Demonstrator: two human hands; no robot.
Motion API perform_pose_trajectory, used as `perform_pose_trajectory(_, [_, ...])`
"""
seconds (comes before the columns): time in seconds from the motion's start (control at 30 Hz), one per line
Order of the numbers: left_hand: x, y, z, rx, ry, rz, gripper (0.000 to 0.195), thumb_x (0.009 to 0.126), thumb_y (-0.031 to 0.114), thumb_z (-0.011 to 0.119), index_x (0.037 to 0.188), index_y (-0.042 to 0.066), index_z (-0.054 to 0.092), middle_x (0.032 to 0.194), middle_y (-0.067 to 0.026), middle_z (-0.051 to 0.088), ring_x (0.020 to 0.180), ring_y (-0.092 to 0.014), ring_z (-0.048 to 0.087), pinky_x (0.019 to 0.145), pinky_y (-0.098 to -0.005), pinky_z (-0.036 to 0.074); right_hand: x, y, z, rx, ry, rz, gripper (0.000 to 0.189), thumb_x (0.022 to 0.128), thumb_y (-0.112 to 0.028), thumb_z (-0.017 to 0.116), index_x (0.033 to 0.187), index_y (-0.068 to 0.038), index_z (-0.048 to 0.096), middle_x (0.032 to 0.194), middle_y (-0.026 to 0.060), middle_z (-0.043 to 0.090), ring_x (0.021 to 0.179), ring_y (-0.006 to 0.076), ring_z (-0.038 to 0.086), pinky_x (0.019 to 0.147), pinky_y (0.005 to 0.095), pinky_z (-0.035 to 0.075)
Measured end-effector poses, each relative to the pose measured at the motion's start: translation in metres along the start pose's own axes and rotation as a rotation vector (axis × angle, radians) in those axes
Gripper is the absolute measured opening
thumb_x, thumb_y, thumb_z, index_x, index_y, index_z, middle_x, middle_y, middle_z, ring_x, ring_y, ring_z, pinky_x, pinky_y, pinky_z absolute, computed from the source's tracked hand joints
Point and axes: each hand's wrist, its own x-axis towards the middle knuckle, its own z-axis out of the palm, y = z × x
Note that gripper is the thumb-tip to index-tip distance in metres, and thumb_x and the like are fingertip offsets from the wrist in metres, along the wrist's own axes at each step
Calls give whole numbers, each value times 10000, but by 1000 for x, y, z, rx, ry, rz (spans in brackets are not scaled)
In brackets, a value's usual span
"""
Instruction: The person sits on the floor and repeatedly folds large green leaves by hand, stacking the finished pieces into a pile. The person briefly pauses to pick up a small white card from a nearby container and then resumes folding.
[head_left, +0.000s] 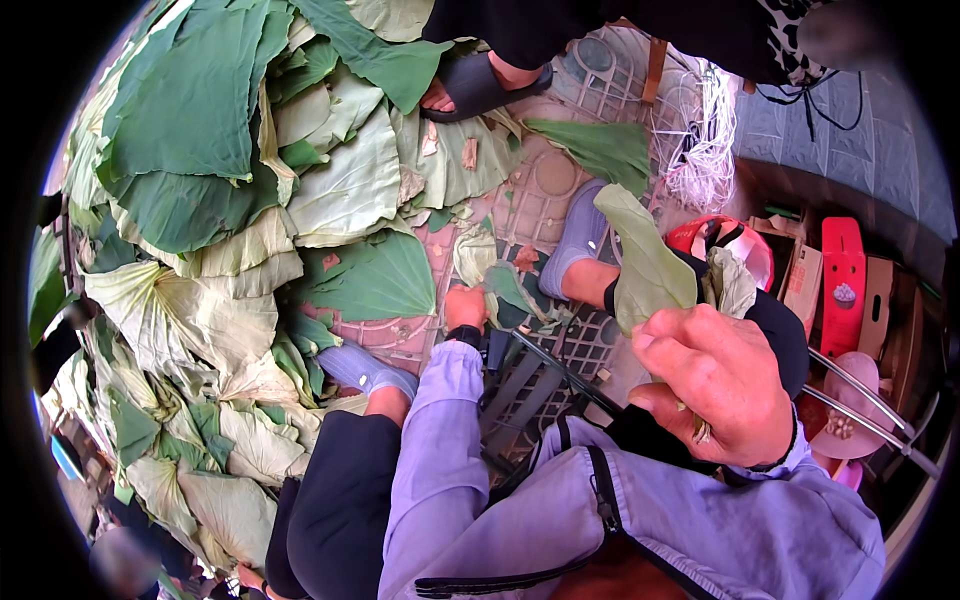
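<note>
My right hand (712, 382) is raised in front of my knee, its fingers closed on a folded lotus leaf (649, 255). A crumpled pale leaf piece (729, 281) shows behind its knuckles. My left hand (466, 307) reaches down to the ground between my feet, fingers curled and mostly hidden from above. Against it lie a curled yellowish leaf piece (475, 255) and a torn green leaf piece (514, 292). Just left of that hand, a flat green lotus leaf (375, 277) rests on the paving. A large heap of lotus leaves (202, 105) fills the left side.
Another person's foot in a black slide sandal (487, 86) is at the top. White cords (705, 150) hang at upper right. On the right are a red bag (724, 244), a red carton (841, 285), a pink hat (855, 405) and metal tubes (862, 405). Other people appear at lower left.
</note>
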Motion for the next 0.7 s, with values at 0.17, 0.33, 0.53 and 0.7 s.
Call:
perform_pose_trajectory(0.17, [14, -16, -4, -193, -28, 123, 127, 854, 83, 685, 792, 28, 588, 641, -44, 575, 479, -143, 526, 471, -339, 414, 6, -4, -3, 2, 37, -21, 438, 731, -53, 810, 1110, 44, 615, 968, 171, 635, 742, 310, 656, 606, 381, 533])
perform_pose_trajectory(0.33, [23, -25, -16, -443, -11, 288, 149, 838, 42, 677, 736, 54, 569, 646, 17, 532, 576, -85, 473, 529, -278, 360, 4, -8, -4, 13, 49, -34, 416, 706, -26, 797, 1075, 44, 617, 950, 151, 617, 734, 296, 651, 606, 376, 540])
perform_pose_trajectory(0.53, [-8, -3, -25, -923, -235, 132, 104, 916, 5, 646, 991, 26, 577, 867, -60, 661, 710, -192, 668, 669, -374, 600, -1, -9, -5, 0, 47, -20, 420, 705, -36, 802, 1076, 35, 620, 951, 147, 609, 737, 294, 650, 597, 375, 540])
perform_pose_trajectory(0.7, [-8, -5, -8, -874, -311, -10, 300, 924, 2, 668, 1201, 30, 557, 1019, -110, 708, 806, -231, 726, 678, -380, 622, 2, -8, -4, 2, 39, -28, 428, 704, -47, 808, 1080, 32, 619, 957, 148, 607, 742, 298, 652, 596, 376, 540])
